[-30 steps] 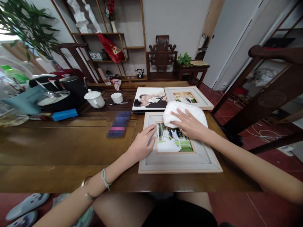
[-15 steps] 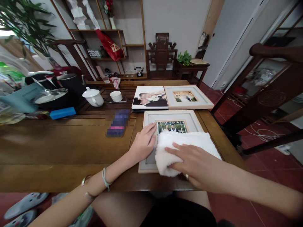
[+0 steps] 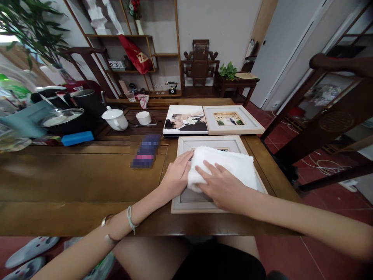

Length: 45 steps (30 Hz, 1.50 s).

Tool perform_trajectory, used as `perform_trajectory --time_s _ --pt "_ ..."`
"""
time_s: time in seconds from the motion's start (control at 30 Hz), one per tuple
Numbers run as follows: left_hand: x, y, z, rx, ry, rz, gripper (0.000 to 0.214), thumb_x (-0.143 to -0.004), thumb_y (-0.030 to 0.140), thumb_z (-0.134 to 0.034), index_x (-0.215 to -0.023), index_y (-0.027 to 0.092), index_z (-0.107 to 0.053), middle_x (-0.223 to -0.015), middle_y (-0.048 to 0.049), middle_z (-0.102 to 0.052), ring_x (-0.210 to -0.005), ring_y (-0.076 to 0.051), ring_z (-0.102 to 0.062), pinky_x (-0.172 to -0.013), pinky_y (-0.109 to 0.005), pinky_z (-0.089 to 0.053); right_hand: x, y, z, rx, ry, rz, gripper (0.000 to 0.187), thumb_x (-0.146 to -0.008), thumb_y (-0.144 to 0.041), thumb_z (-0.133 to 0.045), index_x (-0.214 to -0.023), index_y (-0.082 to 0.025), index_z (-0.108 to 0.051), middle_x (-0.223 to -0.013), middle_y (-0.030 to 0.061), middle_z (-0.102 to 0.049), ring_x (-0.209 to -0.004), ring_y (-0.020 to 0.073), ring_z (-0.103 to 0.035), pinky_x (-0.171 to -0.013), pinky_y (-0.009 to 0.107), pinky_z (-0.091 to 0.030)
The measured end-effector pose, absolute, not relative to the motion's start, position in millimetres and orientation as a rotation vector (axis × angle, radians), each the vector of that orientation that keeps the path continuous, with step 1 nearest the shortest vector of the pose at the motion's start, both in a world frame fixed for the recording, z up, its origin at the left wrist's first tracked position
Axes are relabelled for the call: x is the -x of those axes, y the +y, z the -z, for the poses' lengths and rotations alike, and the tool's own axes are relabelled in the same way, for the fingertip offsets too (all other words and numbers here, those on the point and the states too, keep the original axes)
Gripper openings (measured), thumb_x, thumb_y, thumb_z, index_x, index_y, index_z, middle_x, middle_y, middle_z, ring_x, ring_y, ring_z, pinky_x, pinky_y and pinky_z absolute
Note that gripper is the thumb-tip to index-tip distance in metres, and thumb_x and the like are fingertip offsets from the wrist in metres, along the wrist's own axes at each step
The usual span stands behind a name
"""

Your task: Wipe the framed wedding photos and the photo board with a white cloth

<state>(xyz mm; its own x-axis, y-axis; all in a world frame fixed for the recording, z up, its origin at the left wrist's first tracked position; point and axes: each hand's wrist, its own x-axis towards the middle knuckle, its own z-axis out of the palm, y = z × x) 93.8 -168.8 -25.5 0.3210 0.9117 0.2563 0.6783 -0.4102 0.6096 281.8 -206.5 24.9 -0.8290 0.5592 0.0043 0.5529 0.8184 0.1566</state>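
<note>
A picture frame [image 3: 182, 194] with a pale wood border and a wide light mat lies flat near the table's front edge. My left hand [image 3: 176, 173] lies on the frame's left side, fingers stretched out and fingertips close to the towel. Over the middle of the frame is a folded white towel [image 3: 236, 165], which covers nearly all of the photo. My right hand [image 3: 223, 186] presses on the towel from above and holds it by its left part, fingers somewhat apart. The towel hides where the thumb is.
Behind lie a photo panel [image 3: 186, 120] and another framed photo [image 3: 253, 122], side by side. Left of the frame is a blurred-out dark blue item [image 3: 145, 151]. Farther left stand a white lidded cup [image 3: 115, 118], a small white bowl [image 3: 143, 118], a blue block [image 3: 77, 138] and a pan [image 3: 62, 122].
My right hand has slid the towel away from me and slightly left across the frame, covering the photo. My left hand has stayed in place on the frame.
</note>
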Motion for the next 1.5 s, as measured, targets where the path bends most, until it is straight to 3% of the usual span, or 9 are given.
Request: perform_trajectory --time_s 0.2,0.37,0.5,0.63,0.8,0.97,1.23,1.37,1.5 --pt "-96 -167 25 -2.278 1.451 -0.744 0.044 -0.099 0.028 -0.03 -0.133 0.013 -0.051 -0.144 -0.0086 -0.049 -0.135 -0.021 -0.041 -0.115 -0.042 -0.032 -298 -253 -36 -0.657 3.096 0.078 0.028 -0.083 -0.022 -0.057 -0.109 -0.023 -0.066 -0.144 0.0151 -0.044 -0.131 0.0406 -0.039 -0.096 0.056 -0.043" --pt "-95 -167 27 -2.328 1.458 -0.692 0.044 -0.096 0.027 -0.037 -0.136 0.013 -0.049 -0.146 -0.0098 -0.047 -0.135 -0.024 -0.041 -0.113 -0.044 -0.035 -306 -255 -38 -0.75 3.045 0.153 0.037 -0.078 -0.019 -0.063 -0.114 -0.025 -0.064 -0.147 0.0123 -0.042 -0.133 0.0384 -0.037 -0.098 0.054 -0.042" --pt "-94 -167 28 -2.361 1.444 -0.689 0.046 -0.095 0.026 -0.039 -0.138 0.014 -0.046 -0.146 -0.0112 -0.045 -0.135 -0.026 -0.041 -0.112 -0.047 -0.036 -317 -217 -28 -0.967 2.941 -0.004 0.052 -0.074 -0.006 -0.058 -0.124 -0.021 -0.06 -0.147 0.0154 -0.041 -0.133 0.0387 -0.037 -0.098 0.054 -0.042" --pt "-94 -168 25 -2.363 1.434 -0.681 0.046 -0.095 0.026 -0.038 -0.139 0.015 -0.045 -0.147 -0.0109 -0.045 -0.136 -0.026 -0.04 -0.112 -0.046 -0.035 -336 -161 -18 -1.084 2.947 -0.253 0.058 -0.073 0.0 -0.054 -0.128 -0.018 -0.056 -0.15 0.0148 -0.037 -0.138 0.0338 -0.032 -0.106 0.053 -0.033" --pt "-94 -169 24 -2.362 1.444 -0.676 0.045 -0.095 0.026 -0.037 -0.138 0.015 -0.046 -0.147 -0.0106 -0.044 -0.136 -0.026 -0.04 -0.112 -0.046 -0.035 -340 -119 -18 -1.164 2.922 -0.516 0.053 -0.077 -0.003 -0.053 -0.128 -0.018 -0.056 -0.15 0.0147 -0.037 -0.137 0.0349 -0.031 -0.11 0.06 -0.019" --pt "-94 -168 26 -2.341 1.426 -0.718 0.044 -0.094 0.025 -0.039 -0.136 0.016 -0.048 -0.145 -0.0109 -0.047 -0.136 -0.025 -0.04 -0.112 -0.047 -0.035 -326 -132 -15 -1.074 2.954 -0.373 0.052 -0.076 -0.003 -0.051 -0.126 -0.018 -0.059 -0.149 0.0134 -0.038 -0.137 0.0372 -0.031 -0.106 0.057 -0.029" --pt "-96 -170 25 -2.352 1.455 -0.644 0.047 -0.094 0.023 -0.036 -0.14 0.013 -0.042 -0.148 -0.012 -0.042 -0.138 -0.025 -0.037 -0.114 -0.046 -0.032 -321 -223 -40 -0.925 2.943 0.002 0.046 -0.075 -0.009 -0.056 -0.119 -0.021 -0.064 -0.144 0.0135 -0.046 -0.129 0.0406 -0.041 -0.098 0.057 -0.041" --pt "-97 -172 21 -2.369 1.477 -0.595 0.049 -0.093 0.022 -0.036 -0.141 0.016 -0.041 -0.15 -0.0107 -0.04 -0.138 -0.026 -0.036 -0.113 -0.046 -0.033 -323 -251 -52 -0.809 2.985 0.195 0.042 -0.073 -0.012 -0.059 -0.113 -0.024 -0.067 -0.144 0.0097 -0.046 -0.13 0.0379 -0.042 -0.098 0.056 -0.042" --pt "-97 -172 20 -2.405 1.47 -0.55 0.05 -0.093 0.021 -0.034 -0.143 0.015 -0.038 -0.151 -0.012 -0.038 -0.139 -0.027 -0.035 -0.112 -0.047 -0.034 -327 -236 -42 -0.853 3.005 0.18 0.051 -0.073 -0.007 -0.054 -0.119 -0.024 -0.063 -0.147 0.0093 -0.043 -0.132 0.0359 -0.041 -0.099 0.056 -0.041"
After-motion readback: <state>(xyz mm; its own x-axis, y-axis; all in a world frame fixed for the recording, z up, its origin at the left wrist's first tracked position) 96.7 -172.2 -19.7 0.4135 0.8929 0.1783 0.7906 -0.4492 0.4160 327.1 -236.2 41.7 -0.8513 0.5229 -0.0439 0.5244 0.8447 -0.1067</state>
